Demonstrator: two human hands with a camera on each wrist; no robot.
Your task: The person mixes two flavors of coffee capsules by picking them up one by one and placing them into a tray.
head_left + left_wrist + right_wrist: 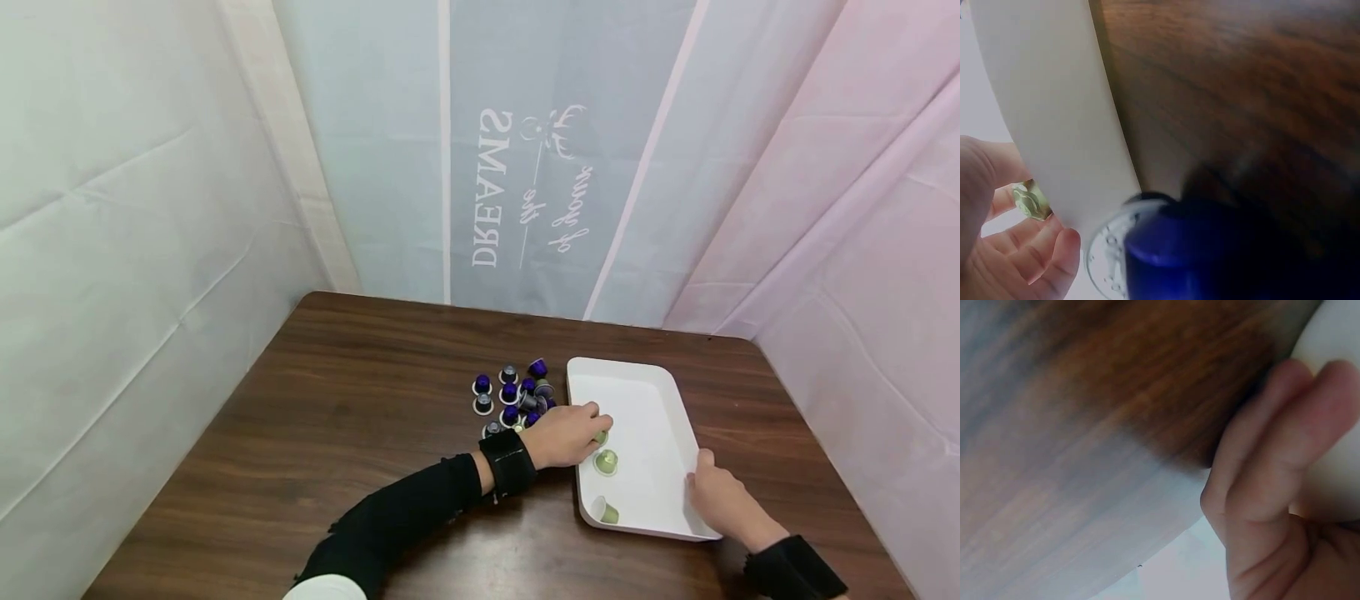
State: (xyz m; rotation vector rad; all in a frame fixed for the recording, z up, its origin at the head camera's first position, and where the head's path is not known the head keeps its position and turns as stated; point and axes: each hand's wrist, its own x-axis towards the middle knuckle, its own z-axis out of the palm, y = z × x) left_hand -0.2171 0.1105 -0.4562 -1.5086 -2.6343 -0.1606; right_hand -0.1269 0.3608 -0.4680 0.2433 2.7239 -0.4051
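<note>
the left grip (570, 435) reaches over the left wall of the white tray (637, 400) and pinches a green capsule (1031, 200) between thumb and fingers; a pinch like this probably suits so small a thing, leaving its position easy to adjust. whether that capsule touches the tray's floor, i cannot tell. nearer in the tray, along the same left side, an upright green capsule (606, 462) sits on its rim, likely its steadiest pose, while a tipped green capsule (604, 510) lies on its side by the near left corner, where the wall may check any rolling. the right grip (727, 500) is curled on the tray's right wall towards the near end, presumably to steady it from the side opposite the work. purple capsules (509, 393) and grey capsules (483, 403) crowd the bench (360, 400) left of the tray, perhaps kept there for a short reach; some stand, others lean.
</note>
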